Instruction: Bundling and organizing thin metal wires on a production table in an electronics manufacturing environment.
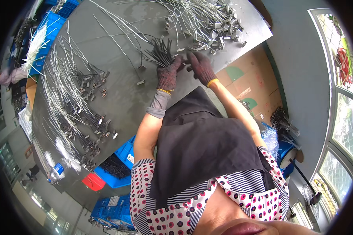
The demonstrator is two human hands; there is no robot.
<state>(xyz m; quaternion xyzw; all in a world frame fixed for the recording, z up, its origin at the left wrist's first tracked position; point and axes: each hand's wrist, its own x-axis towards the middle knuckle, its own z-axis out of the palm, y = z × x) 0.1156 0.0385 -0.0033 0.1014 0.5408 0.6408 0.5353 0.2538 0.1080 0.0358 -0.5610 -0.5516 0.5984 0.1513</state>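
Grey worktable (137, 98) fills the upper view, with a window wall off to my right and blue bins (123, 150) below the table's near edge. Left half of the table: long rows of pale wire leads with small metal end fittings (78, 102), laid roughly side by side. Far right corner: a loose heap of the same fittings and wires (211, 27). My left hand (168, 76), in a dark knit glove, is closed in a fist around a bundle of thin black sleeves (161, 53); the bundle's long axis runs up and away from the fist, its free ends fanning toward the far-left. My right hand (200, 66), also gloved, sits just beside the left, fingers curled near the bundle's base; whether it pinches a piece I cannot tell. Bundle lies left of the right hand, left hand nearer.
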